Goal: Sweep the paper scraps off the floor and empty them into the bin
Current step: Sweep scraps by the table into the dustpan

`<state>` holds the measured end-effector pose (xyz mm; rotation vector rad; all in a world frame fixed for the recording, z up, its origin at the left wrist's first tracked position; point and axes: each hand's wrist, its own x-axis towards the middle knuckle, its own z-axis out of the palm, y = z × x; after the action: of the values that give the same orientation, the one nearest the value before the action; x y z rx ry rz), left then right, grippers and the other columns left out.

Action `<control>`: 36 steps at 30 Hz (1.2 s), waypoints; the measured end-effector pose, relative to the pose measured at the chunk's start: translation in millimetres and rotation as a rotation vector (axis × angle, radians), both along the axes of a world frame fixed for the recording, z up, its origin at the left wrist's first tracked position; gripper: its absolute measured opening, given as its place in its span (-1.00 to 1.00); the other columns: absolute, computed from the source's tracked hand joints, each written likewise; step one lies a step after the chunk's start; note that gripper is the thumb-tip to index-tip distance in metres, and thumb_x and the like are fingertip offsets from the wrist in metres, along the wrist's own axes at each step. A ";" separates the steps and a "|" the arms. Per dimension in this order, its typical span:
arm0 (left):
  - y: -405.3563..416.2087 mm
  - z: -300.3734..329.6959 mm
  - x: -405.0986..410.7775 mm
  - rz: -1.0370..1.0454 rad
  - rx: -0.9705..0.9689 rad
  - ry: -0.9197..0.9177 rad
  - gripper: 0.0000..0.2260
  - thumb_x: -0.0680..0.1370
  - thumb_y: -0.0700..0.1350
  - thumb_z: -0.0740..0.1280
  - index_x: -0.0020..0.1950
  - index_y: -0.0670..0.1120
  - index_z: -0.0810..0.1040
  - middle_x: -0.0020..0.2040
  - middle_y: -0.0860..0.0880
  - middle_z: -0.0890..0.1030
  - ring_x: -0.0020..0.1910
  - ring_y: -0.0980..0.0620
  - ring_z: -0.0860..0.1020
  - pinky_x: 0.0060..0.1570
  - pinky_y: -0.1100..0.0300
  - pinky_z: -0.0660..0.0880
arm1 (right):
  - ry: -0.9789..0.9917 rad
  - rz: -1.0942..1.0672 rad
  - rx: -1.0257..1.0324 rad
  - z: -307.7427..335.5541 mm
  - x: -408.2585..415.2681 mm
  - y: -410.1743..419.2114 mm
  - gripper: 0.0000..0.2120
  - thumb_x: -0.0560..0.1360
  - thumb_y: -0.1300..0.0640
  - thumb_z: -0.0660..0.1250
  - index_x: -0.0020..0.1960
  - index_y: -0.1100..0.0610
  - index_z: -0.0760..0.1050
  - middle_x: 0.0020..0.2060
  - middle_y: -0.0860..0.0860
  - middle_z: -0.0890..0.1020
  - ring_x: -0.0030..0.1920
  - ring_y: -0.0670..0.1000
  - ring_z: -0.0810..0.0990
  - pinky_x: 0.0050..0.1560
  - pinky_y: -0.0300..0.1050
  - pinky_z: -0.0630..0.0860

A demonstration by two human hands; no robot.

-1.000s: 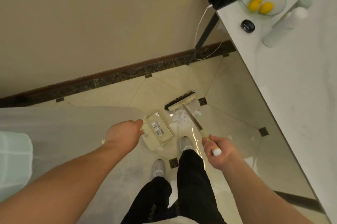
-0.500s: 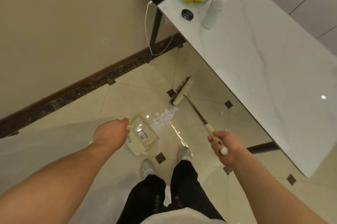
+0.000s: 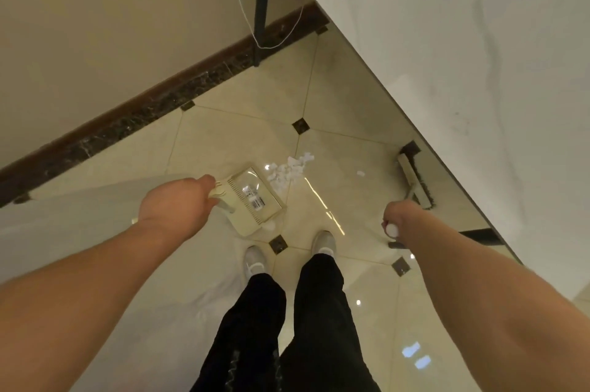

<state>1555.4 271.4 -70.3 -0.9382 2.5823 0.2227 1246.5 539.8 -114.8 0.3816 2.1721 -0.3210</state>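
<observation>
Head view, looking straight down at a cream tiled floor [image 3: 249, 94] with small dark inset squares. Left hand [image 3: 177, 208] is closed around the handle of a cream dustpan [image 3: 252, 197], fingers wrapped on the handle end; the pan rests on the floor and bears a barcode sticker. Pile of white paper scraps [image 3: 289, 171] lies on the tile touching the pan's far edge, just beyond the left hand's fingers, with the pan between them. One stray scrap [image 3: 360, 173] sits apart to the right of the pile, between it and the broom head [image 3: 414, 179]. Right hand [image 3: 397, 216] is gripped around the top of the broom handle, the white end cap [image 3: 392, 229] showing under the fist; individual fingers are hidden behind the wrist. Broom head rests on the floor by the edge of the white marble table [image 3: 479, 88], well apart from the scrap pile and on the far side of the right hand. Black table leg [image 3: 261, 2] meets the floor by the dark skirting [image 3: 143, 110], and a white cable [image 3: 245, 15] hangs beside it. Two light shoes and black trousers [image 3: 287, 327] stand below the dustpan. A translucent white sheet [image 3: 79, 216] covers the floor at left, under the left arm.
</observation>
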 end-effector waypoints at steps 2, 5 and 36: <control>6.0 0.4 -9.3 -0.004 -0.008 0.001 -0.74 0.63 0.15 0.24 0.12 -0.02 0.47 -0.10 -0.09 0.62 -0.14 -0.18 0.61 -0.34 0.10 0.34 | 0.018 0.287 -0.022 10.3 21.3 -9.4 -0.78 0.63 0.08 0.24 0.14 0.19 0.54 0.11 0.13 0.61 0.07 0.13 0.59 0.14 -0.10 0.51; 11.8 2.8 -18.4 0.009 0.009 -0.008 -0.76 0.63 0.11 0.25 0.10 -0.05 0.48 -0.12 -0.10 0.61 -0.17 -0.17 0.60 -0.34 0.11 0.34 | -0.173 -0.041 -0.254 29.5 48.2 -32.9 -0.90 0.63 0.24 0.19 0.06 0.20 0.48 -0.08 0.13 0.57 -0.21 0.03 0.58 -0.31 -0.18 0.59; 19.7 -3.1 2.8 0.202 0.155 -0.059 -0.76 0.67 0.04 0.23 0.16 -0.13 0.46 0.00 -0.17 0.62 -0.05 -0.19 0.59 -0.22 0.08 0.39 | -0.538 0.028 -0.290 107.1 69.1 -54.9 -0.81 0.54 0.25 0.37 0.12 0.26 0.48 -0.41 0.10 0.52 -0.54 -0.06 0.39 -0.55 -0.30 0.40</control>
<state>1558.3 291.1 -73.4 -1.1293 2.3769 0.4368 1315.6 484.9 -7.6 0.2384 1.5770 -0.4531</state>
